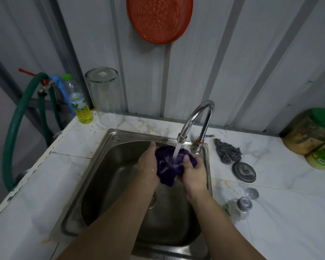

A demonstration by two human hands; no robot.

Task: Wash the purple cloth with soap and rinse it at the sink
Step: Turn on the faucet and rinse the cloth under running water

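Note:
The purple cloth [169, 167] is bunched up over the steel sink [105, 166], directly under the chrome tap [197, 119]. Water runs from the spout onto the cloth, and white foam shows on it. My left hand [147, 164] grips the cloth's left side. My right hand [192, 172] grips its right side, thumb pressed into the fabric. Both forearms reach in from the bottom edge. A bottle of yellow liquid [81, 107] with a green cap stands at the counter's back left corner.
An upturned clear glass jar [106, 96] stands beside the bottle. Right of the sink lie a steel scourer [228, 152], a round metal lid [244, 172] and a small bottle with silver cap [240, 205]. A green-lidded jar [311, 130] sits far right. Green hose [13, 124] hangs left; a red strainer [159, 17] hangs on the wall.

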